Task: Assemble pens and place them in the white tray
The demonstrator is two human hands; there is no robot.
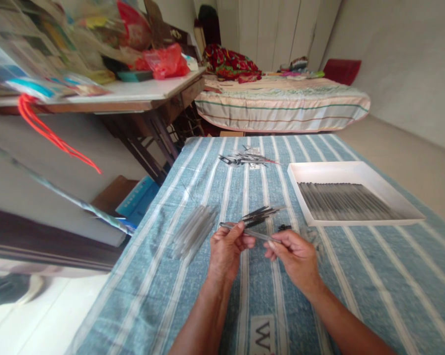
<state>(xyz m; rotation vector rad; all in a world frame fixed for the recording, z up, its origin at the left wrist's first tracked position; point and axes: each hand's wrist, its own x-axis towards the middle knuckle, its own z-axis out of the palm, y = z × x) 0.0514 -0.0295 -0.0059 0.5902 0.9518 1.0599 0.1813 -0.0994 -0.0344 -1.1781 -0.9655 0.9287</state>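
Both my hands hold one slim pen (257, 234) with a greyish see-through barrel and a dark left end. My left hand (226, 249) pinches it near that dark end, and my right hand (296, 254) grips the other end. Just beyond my fingers lies a small bundle of thin black pen refills (261, 215). To the left of my left hand sits a pile of clear grey pen barrels (196, 230). Small black parts (284, 228) lie behind my right hand, and some pale clear pieces (313, 239), blurred, are partly hidden by it.
A white open box (359, 170) at the right holds a row of dark-tipped pens (344, 202). Farther back on the striped blue cloth (215, 305) lies a loose heap of thin dark pieces (248, 159). A cluttered desk (163, 93) stands at the left, a bed (281, 106) behind.
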